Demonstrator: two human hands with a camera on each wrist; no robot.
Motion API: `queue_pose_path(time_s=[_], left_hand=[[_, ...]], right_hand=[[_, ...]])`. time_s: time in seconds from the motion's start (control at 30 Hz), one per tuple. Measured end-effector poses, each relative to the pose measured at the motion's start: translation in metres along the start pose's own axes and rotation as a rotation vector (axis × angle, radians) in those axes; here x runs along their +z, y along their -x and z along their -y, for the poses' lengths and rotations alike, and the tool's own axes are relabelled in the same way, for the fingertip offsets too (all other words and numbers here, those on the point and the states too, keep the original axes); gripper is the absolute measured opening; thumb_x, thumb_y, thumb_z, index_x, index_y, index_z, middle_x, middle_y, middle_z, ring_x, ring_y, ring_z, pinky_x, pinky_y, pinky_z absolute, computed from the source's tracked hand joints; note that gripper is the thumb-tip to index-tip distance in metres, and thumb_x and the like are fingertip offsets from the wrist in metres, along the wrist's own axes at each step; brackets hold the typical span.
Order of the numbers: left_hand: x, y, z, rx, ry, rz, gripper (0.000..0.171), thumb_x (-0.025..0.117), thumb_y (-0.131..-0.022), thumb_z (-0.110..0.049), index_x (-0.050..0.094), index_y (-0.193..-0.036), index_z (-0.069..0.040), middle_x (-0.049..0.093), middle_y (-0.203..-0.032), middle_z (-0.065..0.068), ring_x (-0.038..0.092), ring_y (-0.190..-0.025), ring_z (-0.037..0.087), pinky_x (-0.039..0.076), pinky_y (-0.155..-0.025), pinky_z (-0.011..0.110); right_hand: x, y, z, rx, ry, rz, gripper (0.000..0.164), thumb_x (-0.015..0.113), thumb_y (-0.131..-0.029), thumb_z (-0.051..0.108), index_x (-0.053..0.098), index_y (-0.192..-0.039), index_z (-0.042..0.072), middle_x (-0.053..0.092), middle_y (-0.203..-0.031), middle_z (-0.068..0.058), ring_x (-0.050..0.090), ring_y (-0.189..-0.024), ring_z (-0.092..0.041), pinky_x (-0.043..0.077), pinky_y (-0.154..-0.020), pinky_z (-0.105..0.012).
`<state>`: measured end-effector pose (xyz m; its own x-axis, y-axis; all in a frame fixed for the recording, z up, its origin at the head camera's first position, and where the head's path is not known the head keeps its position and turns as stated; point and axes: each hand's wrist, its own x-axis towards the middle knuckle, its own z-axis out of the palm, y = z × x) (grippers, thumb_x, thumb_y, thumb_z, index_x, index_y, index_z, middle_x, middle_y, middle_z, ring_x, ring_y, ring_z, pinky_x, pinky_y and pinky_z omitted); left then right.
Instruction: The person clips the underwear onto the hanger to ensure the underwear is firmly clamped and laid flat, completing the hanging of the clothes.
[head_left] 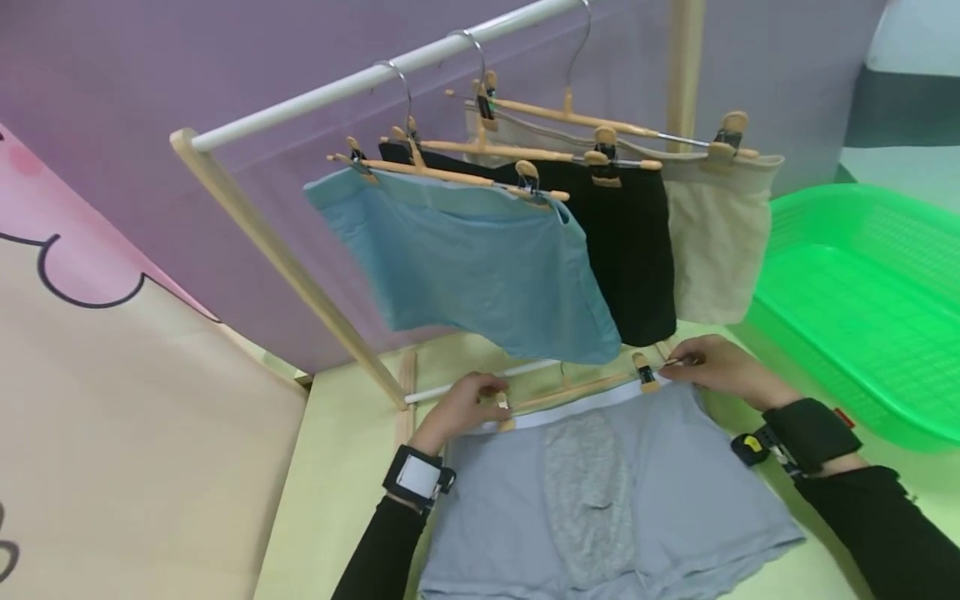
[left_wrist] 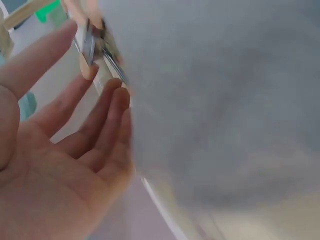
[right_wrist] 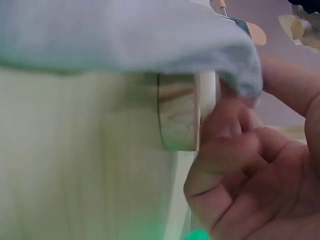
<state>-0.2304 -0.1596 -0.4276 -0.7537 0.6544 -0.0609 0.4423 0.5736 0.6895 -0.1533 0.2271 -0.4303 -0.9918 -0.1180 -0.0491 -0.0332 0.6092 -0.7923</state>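
Grey boxer briefs (head_left: 517, 492) with a white waistband lie spread below the rack. A wooden clip hanger (head_left: 577, 390) runs along the waistband, its left clip (head_left: 503, 408) and right clip (head_left: 643, 372) at the band. My left hand (head_left: 459, 410) is at the left clip; in the left wrist view the thumb stands apart from the index finger (left_wrist: 70, 100), whose tip meets the clip's wooden end. My right hand (head_left: 723, 368) pinches the waistband's right corner, outside the right clip. The right wrist view shows the fabric (right_wrist: 240, 65) between thumb and fingers.
Above the hands, light blue shorts (head_left: 480, 258), black shorts (head_left: 637, 250) and beige shorts (head_left: 716, 242) hang by clip hangers from a white rail (head_left: 330, 96). Wooden posts (head_left: 300, 283) support the rail. A green plastic basket (head_left: 862, 333) stands at the right.
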Motion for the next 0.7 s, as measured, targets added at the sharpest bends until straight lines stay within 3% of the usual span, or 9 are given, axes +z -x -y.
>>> queue_pose_path(time_s=[0.17, 0.27, 0.37, 0.5, 0.6, 0.7], left_hand=[[-0.003, 0.020, 0.008, -0.046, -0.049, -0.017, 0.055, 0.079, -0.086, -0.020, 0.058, -0.132, 0.001, 0.061, -0.128, 0.018, 0.058, -0.118, 0.034, 0.048, -0.100, 0.048], [-0.001, 0.028, 0.010, -0.086, -0.115, -0.078, 0.052, 0.081, -0.083, -0.018, 0.061, -0.127, 0.001, 0.064, -0.120, 0.017, 0.061, -0.112, 0.032, 0.050, -0.096, 0.047], [0.002, 0.032, 0.010, -0.113, -0.173, -0.131, 0.045, 0.084, -0.080, -0.019, 0.065, -0.118, -0.001, 0.066, -0.110, 0.014, 0.064, -0.104, 0.029, 0.053, -0.088, 0.044], [0.005, 0.033, 0.008, -0.139, -0.158, -0.153, 0.037, 0.085, -0.078, -0.019, 0.067, -0.107, -0.005, 0.067, -0.102, 0.011, 0.064, -0.098, 0.026, 0.053, -0.083, 0.042], [0.007, 0.034, 0.006, -0.166, -0.127, -0.149, 0.033, 0.086, -0.077, -0.018, 0.066, -0.100, -0.005, 0.066, -0.097, 0.009, 0.062, -0.093, 0.024, 0.052, -0.081, 0.040], [0.010, 0.034, 0.004, -0.182, -0.109, -0.135, 0.031, 0.086, -0.076, -0.016, 0.066, -0.097, -0.004, 0.063, -0.092, 0.008, 0.058, -0.087, 0.021, 0.050, -0.077, 0.037]], right_hand=[[0.002, -0.001, 0.000, 0.016, 0.034, -0.012, 0.026, 0.068, -0.094, 0.027, 0.067, -0.098, 0.001, 0.058, -0.079, -0.002, 0.046, -0.070, -0.010, 0.040, -0.062, -0.025], [0.001, 0.000, 0.003, 0.062, 0.069, -0.023, 0.035, 0.068, -0.094, 0.028, 0.058, -0.105, -0.003, 0.052, -0.079, -0.003, 0.046, -0.071, -0.014, 0.039, -0.061, -0.027], [-0.003, 0.003, 0.007, 0.080, 0.125, -0.050, 0.037, 0.068, -0.093, 0.027, 0.049, -0.101, -0.003, 0.046, -0.075, -0.003, 0.044, -0.067, -0.017, 0.039, -0.058, -0.028], [-0.005, 0.008, 0.014, -0.066, 0.188, -0.030, 0.027, 0.071, -0.091, 0.022, 0.051, -0.084, 0.005, 0.041, -0.065, 0.003, 0.040, -0.058, -0.011, 0.036, -0.053, -0.026], [0.002, 0.012, 0.024, -0.236, 0.186, 0.068, 0.022, 0.073, -0.090, 0.018, 0.057, -0.077, 0.012, 0.044, -0.063, 0.008, 0.040, -0.057, -0.004, 0.037, -0.054, -0.024], [0.017, 0.013, 0.043, -0.328, 0.200, 0.188, 0.019, 0.073, -0.091, 0.020, 0.060, -0.078, 0.015, 0.048, -0.066, 0.011, 0.043, -0.059, 0.000, 0.044, -0.065, -0.027]])
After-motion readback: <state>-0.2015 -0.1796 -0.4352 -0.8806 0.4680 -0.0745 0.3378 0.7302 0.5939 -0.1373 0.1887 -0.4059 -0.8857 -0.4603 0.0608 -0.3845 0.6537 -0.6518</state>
